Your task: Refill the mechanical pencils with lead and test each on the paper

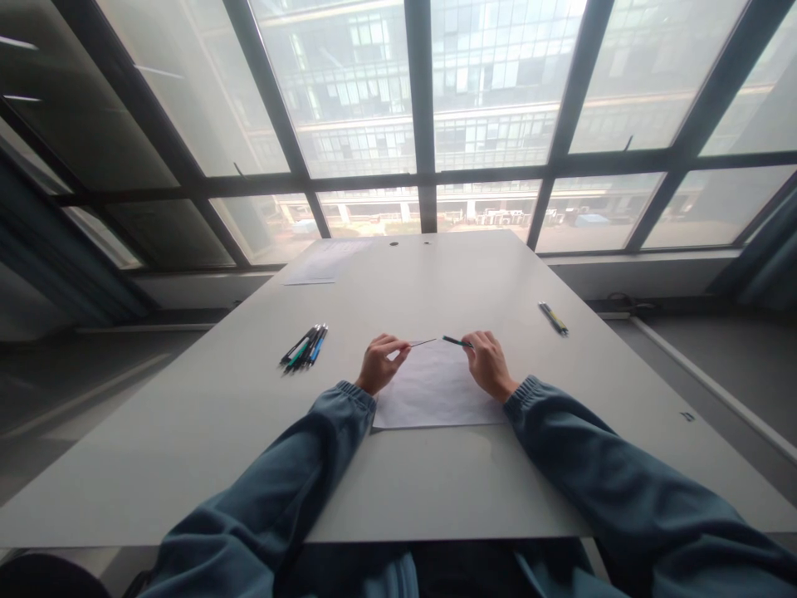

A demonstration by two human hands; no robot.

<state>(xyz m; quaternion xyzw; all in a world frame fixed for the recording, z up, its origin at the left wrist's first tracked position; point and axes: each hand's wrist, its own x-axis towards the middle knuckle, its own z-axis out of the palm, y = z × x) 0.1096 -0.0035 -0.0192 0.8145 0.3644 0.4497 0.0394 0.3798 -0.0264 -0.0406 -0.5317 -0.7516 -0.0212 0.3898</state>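
Table (249,432): pale grey, plain. Paper (436,394): white, unmarked. Sleeves (299,465): blue-grey. Pen (457,340): dark w/ green. Pens at left (305,346): black, green, blue.

left hand (381,362), right hand (487,363), both pinching (fingers curled)

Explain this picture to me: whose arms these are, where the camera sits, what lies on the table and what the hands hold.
The one picture comes from a camera worn on a person's head, looking forward and down. The arms in blue sleeves are that person's own. The left hand pinches a thin refill; the right hand holds a pen barrel, the two pieces apart. Under the hands lies a sheet of paper on a grey table. A bunch of pens lies to the left, a couple more pens to the right, another sheet at the far edge.
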